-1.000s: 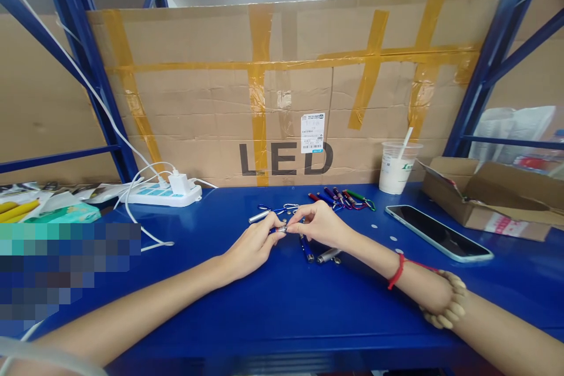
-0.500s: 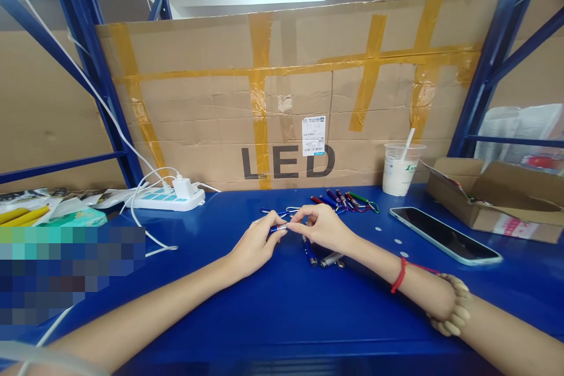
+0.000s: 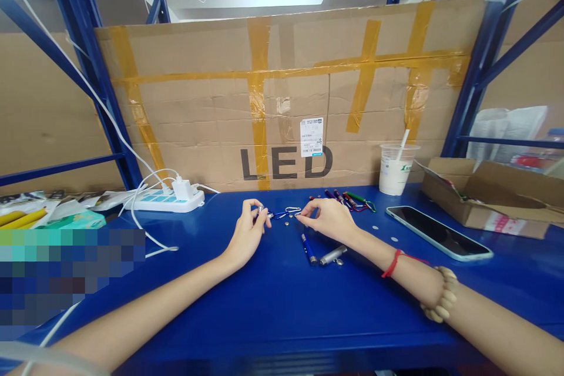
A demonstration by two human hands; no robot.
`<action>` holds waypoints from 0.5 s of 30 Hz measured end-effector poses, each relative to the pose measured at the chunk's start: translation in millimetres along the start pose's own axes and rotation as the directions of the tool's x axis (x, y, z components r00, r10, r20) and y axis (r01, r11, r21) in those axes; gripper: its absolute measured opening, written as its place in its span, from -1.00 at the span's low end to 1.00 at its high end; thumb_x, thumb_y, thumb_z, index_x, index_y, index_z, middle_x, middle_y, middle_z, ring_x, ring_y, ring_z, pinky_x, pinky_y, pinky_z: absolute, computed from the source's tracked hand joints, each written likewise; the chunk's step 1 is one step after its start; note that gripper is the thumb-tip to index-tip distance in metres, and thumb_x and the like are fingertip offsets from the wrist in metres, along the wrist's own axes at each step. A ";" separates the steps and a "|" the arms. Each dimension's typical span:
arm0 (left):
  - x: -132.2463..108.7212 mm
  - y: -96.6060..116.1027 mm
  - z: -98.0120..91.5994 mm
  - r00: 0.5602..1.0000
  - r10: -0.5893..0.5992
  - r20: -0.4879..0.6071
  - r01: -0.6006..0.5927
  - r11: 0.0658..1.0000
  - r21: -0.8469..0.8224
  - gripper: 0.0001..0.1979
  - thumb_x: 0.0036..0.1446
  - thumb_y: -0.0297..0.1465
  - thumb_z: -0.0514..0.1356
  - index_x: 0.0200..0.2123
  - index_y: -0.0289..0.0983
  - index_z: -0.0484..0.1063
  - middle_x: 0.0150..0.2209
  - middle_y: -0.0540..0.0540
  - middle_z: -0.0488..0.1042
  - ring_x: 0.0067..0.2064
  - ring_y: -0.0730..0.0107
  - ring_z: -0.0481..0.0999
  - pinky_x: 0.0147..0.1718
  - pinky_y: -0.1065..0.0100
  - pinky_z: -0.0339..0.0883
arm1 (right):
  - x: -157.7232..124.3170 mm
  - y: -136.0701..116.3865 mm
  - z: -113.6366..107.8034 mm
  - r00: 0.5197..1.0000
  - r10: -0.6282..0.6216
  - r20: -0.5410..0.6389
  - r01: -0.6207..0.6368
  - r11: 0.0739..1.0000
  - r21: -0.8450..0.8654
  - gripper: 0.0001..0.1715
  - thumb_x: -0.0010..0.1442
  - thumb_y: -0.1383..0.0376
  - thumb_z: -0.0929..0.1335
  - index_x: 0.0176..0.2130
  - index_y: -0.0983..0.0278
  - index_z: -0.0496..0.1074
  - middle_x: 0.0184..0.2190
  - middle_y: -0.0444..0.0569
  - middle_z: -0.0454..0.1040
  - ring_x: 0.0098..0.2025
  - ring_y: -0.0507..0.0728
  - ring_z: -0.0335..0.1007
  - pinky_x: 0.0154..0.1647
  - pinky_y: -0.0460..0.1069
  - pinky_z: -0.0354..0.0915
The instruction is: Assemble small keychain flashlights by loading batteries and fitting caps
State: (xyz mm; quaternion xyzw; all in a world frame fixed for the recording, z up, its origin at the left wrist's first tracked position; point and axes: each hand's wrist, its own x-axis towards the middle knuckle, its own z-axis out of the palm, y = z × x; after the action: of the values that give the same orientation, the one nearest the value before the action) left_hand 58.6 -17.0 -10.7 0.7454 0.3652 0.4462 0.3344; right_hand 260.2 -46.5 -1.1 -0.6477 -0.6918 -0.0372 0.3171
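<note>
Small silver metal torch cap (image 3: 261, 210) sits pinched in the left hand (image 3: 249, 232), at ten o'clock from the slim blue mini torch (image 3: 308, 248) lying on the blue metal shelf (image 3: 282, 305). The right hand (image 3: 328, 220), at two o'clock, has its fingertips closed; whether they hold anything is unclear. The parts look separated mid-assembly, so joining them would call for fine alignment.

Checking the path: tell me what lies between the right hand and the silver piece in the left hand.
Metal clips and a small disc lie between the right hand and the silver piece in the left hand.
</note>
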 end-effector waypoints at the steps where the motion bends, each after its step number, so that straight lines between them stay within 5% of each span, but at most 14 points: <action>1: 0.6 -0.7 0.2 1.000 -0.009 -0.001 0.009 1.000 -0.010 -0.84 0.20 -0.25 -0.06 -0.23 -0.21 0.06 -0.51 0.10 0.33 -0.50 0.51 0.27 -0.43 0.43 0.18 | 0.4 1.0 0.1 1.000 -0.001 0.007 0.001 1.000 -0.003 -0.74 0.00 0.06 0.34 -0.47 0.15 0.51 -0.57 -0.15 0.49 -0.46 0.07 0.40 -0.52 -0.09 0.15; 15: 0.1 -1.1 0.9 0.999 0.004 0.032 -0.004 1.000 -0.016 -0.82 0.20 -0.24 -0.06 -0.22 -0.21 0.06 -0.52 0.11 0.31 -0.49 0.51 0.28 -0.41 0.42 0.18 | 3.9 5.5 0.9 0.999 -0.020 -0.035 0.024 0.992 0.121 -0.77 -0.01 0.13 0.35 -0.44 0.21 0.54 -0.51 -0.12 0.53 -0.48 0.05 0.42 -0.53 -0.10 0.21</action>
State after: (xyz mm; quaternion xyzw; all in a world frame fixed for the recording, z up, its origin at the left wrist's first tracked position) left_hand 59.1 -16.5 -11.9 0.7505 0.3548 0.4379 0.3452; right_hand 265.1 -41.8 -1.8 -0.6187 -0.6945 -0.0094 0.3672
